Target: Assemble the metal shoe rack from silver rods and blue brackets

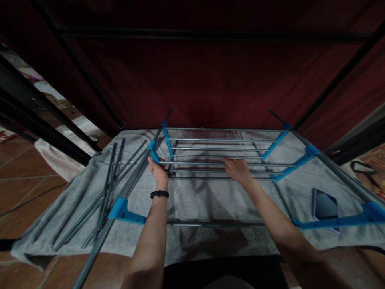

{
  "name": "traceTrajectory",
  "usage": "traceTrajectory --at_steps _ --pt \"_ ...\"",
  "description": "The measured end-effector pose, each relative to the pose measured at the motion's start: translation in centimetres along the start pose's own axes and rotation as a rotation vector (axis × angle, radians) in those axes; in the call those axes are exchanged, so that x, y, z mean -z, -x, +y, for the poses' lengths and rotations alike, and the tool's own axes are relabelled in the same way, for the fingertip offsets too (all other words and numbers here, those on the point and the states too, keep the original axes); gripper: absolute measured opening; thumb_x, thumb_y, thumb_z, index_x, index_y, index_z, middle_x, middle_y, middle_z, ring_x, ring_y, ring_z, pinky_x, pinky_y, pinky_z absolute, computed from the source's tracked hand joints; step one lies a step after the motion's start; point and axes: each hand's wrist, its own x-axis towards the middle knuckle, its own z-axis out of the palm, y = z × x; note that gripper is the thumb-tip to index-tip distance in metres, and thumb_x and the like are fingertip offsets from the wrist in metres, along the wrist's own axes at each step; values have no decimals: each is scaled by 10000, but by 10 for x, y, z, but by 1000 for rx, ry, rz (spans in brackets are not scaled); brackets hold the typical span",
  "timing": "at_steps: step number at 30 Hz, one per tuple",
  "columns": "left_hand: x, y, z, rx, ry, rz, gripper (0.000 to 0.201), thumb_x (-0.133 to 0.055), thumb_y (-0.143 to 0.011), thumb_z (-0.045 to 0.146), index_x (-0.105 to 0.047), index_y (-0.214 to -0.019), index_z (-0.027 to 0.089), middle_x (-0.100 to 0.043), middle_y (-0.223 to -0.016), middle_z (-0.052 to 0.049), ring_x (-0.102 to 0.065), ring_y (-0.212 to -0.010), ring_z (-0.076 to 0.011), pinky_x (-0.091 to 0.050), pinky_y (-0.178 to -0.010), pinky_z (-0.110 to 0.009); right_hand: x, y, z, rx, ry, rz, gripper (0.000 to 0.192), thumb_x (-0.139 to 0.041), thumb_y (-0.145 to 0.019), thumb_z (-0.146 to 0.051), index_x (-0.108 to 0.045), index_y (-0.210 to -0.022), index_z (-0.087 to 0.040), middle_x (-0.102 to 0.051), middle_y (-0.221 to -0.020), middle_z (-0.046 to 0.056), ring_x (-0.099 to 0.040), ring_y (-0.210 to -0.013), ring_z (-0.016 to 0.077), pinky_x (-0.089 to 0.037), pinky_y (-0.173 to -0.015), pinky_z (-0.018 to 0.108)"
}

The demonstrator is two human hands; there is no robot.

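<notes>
**Blue connectors, grey rods: both hands on rack**

Head view: left hand [157,170] gripped around the blue connector [154,153] at the rack's left rail. Right hand [238,169] flat, fingers spread, on the shelf rods [210,149]. Rack sits on a grey cloth [195,200]; phone [325,206] lies to the right, loose rods [105,192] left.

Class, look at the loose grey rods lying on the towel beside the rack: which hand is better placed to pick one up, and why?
Probably the left hand. It rests at the rack's left blue connector, right beside the loose grey rods. The right hand lies on the rack's middle rungs, farther away.
</notes>
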Motion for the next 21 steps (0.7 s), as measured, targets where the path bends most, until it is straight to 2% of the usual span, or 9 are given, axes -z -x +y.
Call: traceTrajectory --at_steps 4,6,9,12,17,21 --pt "0 1 0 -14 7 -14 577 -324 -922 685 -457 -605 221 -429 -543 18 -424 -481 -112 -372 -451 -248 -2 -1 1 -7 -29 1 388 -363 -994 -210 -619 -1284 -242 -765 -1060 110 -716 -966 237 -444 -814 322" --pt "1 1 2 -16 5 -12 577 -329 -925 682 -451 -601 221 -434 -539 17 -420 -476 -110 -362 -445 -247 -5 0 1 10 -66 43 373 -373 -984 -194 -631 -1251 -232 -757 -1086 102 -697 -978 227 -429 -830 323" --pt "1 2 5 -9 -13 -12 584 -333 -926 690 -455 -604 218 -444 -533 15 -428 -475 -113 -367 -445 -250 -14 5 1 58 -124 196 348 -384 -977 -183 -647 -1204 -197 -726 -1144 114 -638 -1058 228 -386 -911 337" --pt "1 3 6 -7 -18 -16 580 -341 -926 687 -470 -615 215 -456 -545 9 -448 -491 -119 -383 -458 -255 -27 13 2 72 -153 351 365 -373 -992 -211 -631 -1250 -183 -697 -1160 117 -586 -1077 244 -328 -985 377" --pt "2 1 3 5 -32 -16 607 -307 -933 696 -473 -605 213 -449 -543 2 -445 -488 -121 -377 -460 -262 -45 25 15 -47 -158 490 350 -367 -998 -224 -658 -1190 -197 -690 -1088 92 -558 -1022 249 -281 -1024 425" --pt "2 -1 -1 -58 -21 -38 628 -303 -910 744 -461 -608 217 -436 -534 12 -436 -475 -116 -369 -447 -260 -50 25 28 -81 -135 507 330 -393 -981 -212 -681 -1141 -194 -702 -1005 87 -563 -976 245 -301 -980 409"
